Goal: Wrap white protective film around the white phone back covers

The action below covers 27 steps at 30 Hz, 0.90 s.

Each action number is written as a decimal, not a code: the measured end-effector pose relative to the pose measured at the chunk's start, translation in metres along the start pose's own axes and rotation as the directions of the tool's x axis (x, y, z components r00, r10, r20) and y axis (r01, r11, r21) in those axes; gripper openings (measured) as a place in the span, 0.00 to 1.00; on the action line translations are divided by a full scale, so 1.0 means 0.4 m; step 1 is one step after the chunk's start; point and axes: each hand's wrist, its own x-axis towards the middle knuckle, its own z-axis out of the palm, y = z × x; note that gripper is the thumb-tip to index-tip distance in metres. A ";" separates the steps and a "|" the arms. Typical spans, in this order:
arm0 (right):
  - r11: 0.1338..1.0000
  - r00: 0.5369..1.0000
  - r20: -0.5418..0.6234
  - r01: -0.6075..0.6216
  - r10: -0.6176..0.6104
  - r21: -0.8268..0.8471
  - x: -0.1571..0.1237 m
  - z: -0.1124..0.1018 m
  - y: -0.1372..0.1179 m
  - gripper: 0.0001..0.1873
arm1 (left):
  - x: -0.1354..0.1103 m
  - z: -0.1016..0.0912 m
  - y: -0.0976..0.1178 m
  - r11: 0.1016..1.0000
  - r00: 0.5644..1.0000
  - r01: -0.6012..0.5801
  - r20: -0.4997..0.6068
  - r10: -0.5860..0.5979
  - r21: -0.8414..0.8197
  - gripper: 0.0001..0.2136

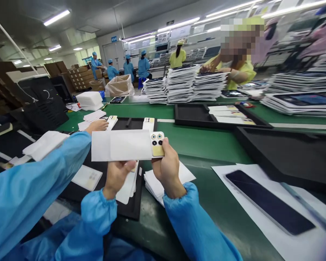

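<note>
A white phone (158, 148) with several round lenses and a pale yellow patch lies sideways in front of me, mostly covered by a white paper sleeve (122, 145). Its camera end sticks out on the right, where my right hand (167, 165) is closed on it, thumb on the edge. From below, my left hand (118, 177) grips the sleeve; the fingers behind it are hidden. Beneath my hands are a black tray (136, 206) with white phone-shaped pieces (127, 188) and a stack of white sleeves (154, 185). Another white phone in a sleeve (87, 177) lies to the left.
From the left, a co-worker's hand (97, 125) reaches to a white phone (112, 122). A dark phone (268, 201) rests on white paper at right, near black trays (288, 156). Across the green bench (165, 134) stand tall stacks (180, 85), with a person in yellow behind.
</note>
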 end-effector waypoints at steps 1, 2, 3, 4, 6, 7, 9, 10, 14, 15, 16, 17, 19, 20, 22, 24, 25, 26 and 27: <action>1.000 1.000 0.008 0.011 -0.011 -0.020 -0.007 0.002 0.006 0.19 | 0.014 0.009 -0.002 0.984 0.995 0.058 -0.068 -0.071 -0.170 0.21; 0.999 1.000 0.018 0.023 -0.023 -0.048 -0.014 0.002 0.012 0.20 | 0.028 0.016 0.000 0.947 0.983 0.074 -0.137 -0.122 -0.313 0.23; 0.996 0.999 0.036 0.030 -0.027 -0.082 -0.019 0.002 0.018 0.20 | 0.040 0.021 0.004 0.909 0.967 0.070 -0.196 -0.164 -0.412 0.24; 0.992 0.998 0.064 0.035 -0.027 -0.125 -0.023 0.000 0.024 0.21 | 0.050 0.024 0.009 0.879 0.950 0.072 -0.235 -0.204 -0.472 0.25; 0.972 0.990 0.139 0.057 -0.025 -0.228 -0.028 -0.006 0.033 0.22 | 0.060 0.025 0.017 0.846 0.932 0.114 -0.240 -0.273 -0.521 0.23; 0.957 0.984 0.175 0.073 -0.023 -0.282 -0.029 -0.009 0.036 0.23 | 0.061 0.025 0.018 0.835 0.930 0.148 -0.214 -0.300 -0.530 0.22; 0.921 0.973 0.231 0.115 -0.028 -0.373 -0.032 -0.014 0.037 0.24 | 0.058 0.025 0.016 0.814 0.933 0.217 -0.132 -0.336 -0.540 0.19; 0.902 0.968 0.250 0.138 -0.035 -0.410 -0.034 -0.015 0.036 0.25 | 0.056 0.026 0.013 0.804 0.933 0.242 -0.097 -0.346 -0.544 0.19; 0.841 0.938 0.347 0.189 -0.002 -0.508 -0.038 -0.013 0.023 0.29 | 0.050 0.029 0.002 0.803 0.936 0.258 -0.066 -0.345 -0.537 0.20; 0.844 0.924 0.379 0.167 0.046 -0.509 -0.037 -0.013 0.017 0.29 | 0.051 0.028 0.002 0.811 0.939 0.248 -0.074 -0.335 -0.530 0.20; 0.858 0.905 0.412 0.128 0.103 -0.498 -0.033 -0.014 0.011 0.30 | 0.053 0.026 0.002 0.819 0.943 0.232 -0.085 -0.322 -0.524 0.20; 0.877 0.883 0.441 0.077 0.161 -0.475 -0.029 -0.016 0.004 0.30 | 0.055 0.023 0.003 0.826 0.946 0.214 -0.101 -0.308 -0.521 0.20; 0.908 0.841 0.486 -0.016 0.239 -0.419 -0.018 -0.020 -0.011 0.27 | 0.060 0.014 0.004 0.835 0.947 0.185 -0.134 -0.293 -0.519 0.19; 0.917 0.830 0.497 -0.041 0.253 -0.397 -0.014 -0.022 -0.019 0.25 | 0.062 0.009 0.005 0.837 0.946 0.184 -0.140 -0.294 -0.515 0.19; 0.922 0.826 0.506 -0.039 0.247 -0.386 -0.008 -0.024 -0.028 0.21 | 0.062 0.004 0.004 0.840 0.944 0.208 -0.120 -0.306 -0.502 0.20; 0.913 0.834 0.501 -0.009 0.231 -0.407 -0.007 -0.025 -0.030 0.19 | 0.059 0.006 0.002 0.842 0.946 0.239 -0.078 -0.313 -0.484 0.21; 0.906 0.839 0.495 0.004 0.227 -0.423 -0.007 -0.025 -0.028 0.18 | 0.057 0.010 0.001 0.844 0.947 0.248 -0.063 -0.315 -0.476 0.21; 0.899 0.843 0.487 0.010 0.228 -0.439 -0.006 -0.026 -0.026 0.18 | 0.055 0.013 0.001 0.845 0.947 0.256 -0.053 -0.316 -0.470 0.21; 0.891 0.848 0.476 0.008 0.234 -0.453 -0.006 -0.026 -0.023 0.18 | 0.053 0.016 0.001 0.845 0.947 0.260 -0.050 -0.319 -0.467 0.22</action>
